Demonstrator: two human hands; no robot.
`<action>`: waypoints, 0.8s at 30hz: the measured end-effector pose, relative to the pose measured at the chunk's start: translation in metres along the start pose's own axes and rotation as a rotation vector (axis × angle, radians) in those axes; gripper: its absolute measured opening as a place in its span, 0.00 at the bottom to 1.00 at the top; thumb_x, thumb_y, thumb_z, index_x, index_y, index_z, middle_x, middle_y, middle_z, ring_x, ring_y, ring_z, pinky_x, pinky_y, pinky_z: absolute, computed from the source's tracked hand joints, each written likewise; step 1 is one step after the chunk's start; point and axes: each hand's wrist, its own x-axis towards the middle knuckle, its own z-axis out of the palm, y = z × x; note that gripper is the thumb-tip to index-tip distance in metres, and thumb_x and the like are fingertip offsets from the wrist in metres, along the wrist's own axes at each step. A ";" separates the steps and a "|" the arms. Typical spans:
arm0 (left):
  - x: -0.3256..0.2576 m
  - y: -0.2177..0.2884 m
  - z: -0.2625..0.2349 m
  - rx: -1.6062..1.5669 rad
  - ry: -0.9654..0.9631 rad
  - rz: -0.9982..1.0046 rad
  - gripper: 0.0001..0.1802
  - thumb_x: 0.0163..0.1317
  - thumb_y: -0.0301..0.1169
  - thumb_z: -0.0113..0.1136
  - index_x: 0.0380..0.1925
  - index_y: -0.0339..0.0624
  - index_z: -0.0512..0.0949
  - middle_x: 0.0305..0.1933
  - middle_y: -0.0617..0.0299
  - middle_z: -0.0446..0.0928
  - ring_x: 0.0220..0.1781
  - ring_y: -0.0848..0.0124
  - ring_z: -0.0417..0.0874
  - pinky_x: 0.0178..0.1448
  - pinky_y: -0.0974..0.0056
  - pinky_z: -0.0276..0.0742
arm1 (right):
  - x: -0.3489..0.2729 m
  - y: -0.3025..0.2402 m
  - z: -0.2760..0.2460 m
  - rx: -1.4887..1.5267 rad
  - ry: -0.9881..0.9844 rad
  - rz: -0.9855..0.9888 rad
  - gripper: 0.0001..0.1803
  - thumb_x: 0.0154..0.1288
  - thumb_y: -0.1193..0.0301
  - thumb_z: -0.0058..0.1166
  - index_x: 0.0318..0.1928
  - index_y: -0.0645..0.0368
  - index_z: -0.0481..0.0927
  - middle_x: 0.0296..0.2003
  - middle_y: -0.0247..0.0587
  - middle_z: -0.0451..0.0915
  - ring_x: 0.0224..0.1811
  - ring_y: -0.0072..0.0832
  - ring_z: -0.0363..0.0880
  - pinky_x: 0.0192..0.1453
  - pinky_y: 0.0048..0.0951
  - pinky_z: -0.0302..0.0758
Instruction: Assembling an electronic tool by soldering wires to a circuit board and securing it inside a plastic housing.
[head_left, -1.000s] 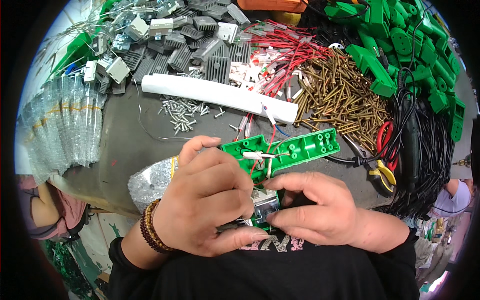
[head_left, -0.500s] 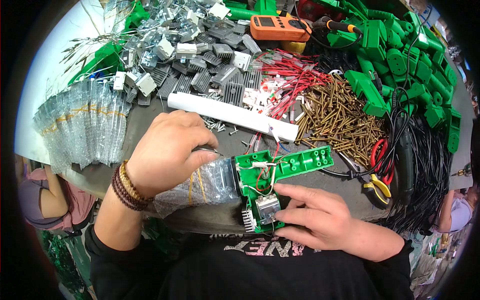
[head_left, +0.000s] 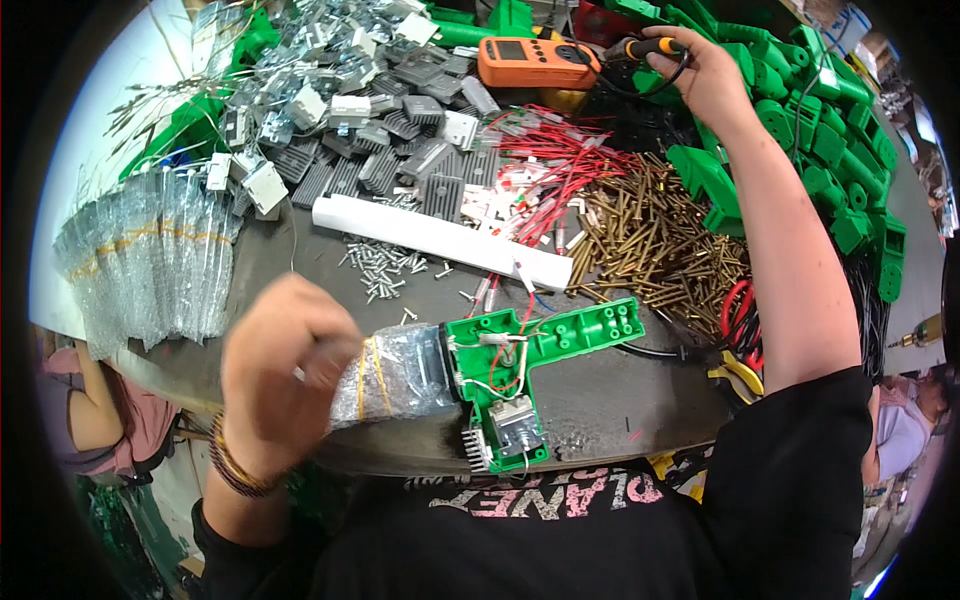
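A green L-shaped plastic housing (head_left: 560, 345) lies open on the dark table, with red and white wires and a finned metal part (head_left: 500, 430) inside it. Against its left end lies a clear bag of small screws (head_left: 400, 375) bound with yellow rubber bands. My left hand (head_left: 285, 375), blurred and with its fingers curled shut, hovers at the bag's left end; anything small inside it is hidden. My right hand (head_left: 705, 75) is stretched to the far right of the table and grips a screwdriver (head_left: 650, 47) with an orange and black handle.
An orange multimeter (head_left: 535, 62) lies beside the screwdriver. A pile of brass screws (head_left: 650, 250), red wires (head_left: 560, 170), a white bar (head_left: 440, 238), grey finned parts (head_left: 400, 160), green housings (head_left: 830, 130), stacked clear bags (head_left: 150, 260) and red-handled pliers (head_left: 740, 320) crowd the table. Other people sit at both lower sides.
My right hand has left the green housing and reached far up to the screwdriver. My left hand has come off the bag and drawn back to the left, fingers closed.
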 end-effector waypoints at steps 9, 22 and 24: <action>-0.017 0.020 0.030 -0.259 -0.085 0.007 0.12 0.52 0.18 0.68 0.36 0.44 0.84 0.29 0.62 0.74 0.28 0.66 0.77 0.33 0.63 0.74 | -0.130 -0.103 -0.062 1.304 0.272 0.166 0.21 0.82 0.59 0.38 0.60 0.63 0.70 0.53 0.52 0.78 0.36 0.28 0.81 0.35 0.22 0.80; -0.015 0.024 0.038 -0.265 -0.044 -0.013 0.13 0.51 0.20 0.71 0.31 0.42 0.74 0.29 0.57 0.82 0.28 0.63 0.82 0.33 0.62 0.74 | -0.177 -0.121 0.012 1.540 0.159 0.697 0.19 0.80 0.52 0.39 0.49 0.54 0.73 0.28 0.38 0.74 0.14 0.16 0.62 0.14 0.18 0.56; -0.014 0.025 0.039 -0.243 -0.052 -0.012 0.13 0.51 0.20 0.71 0.30 0.42 0.74 0.29 0.58 0.82 0.27 0.63 0.81 0.32 0.62 0.73 | -0.176 -0.119 0.008 1.573 0.231 0.671 0.18 0.80 0.53 0.40 0.47 0.54 0.73 0.28 0.36 0.73 0.14 0.15 0.60 0.14 0.18 0.56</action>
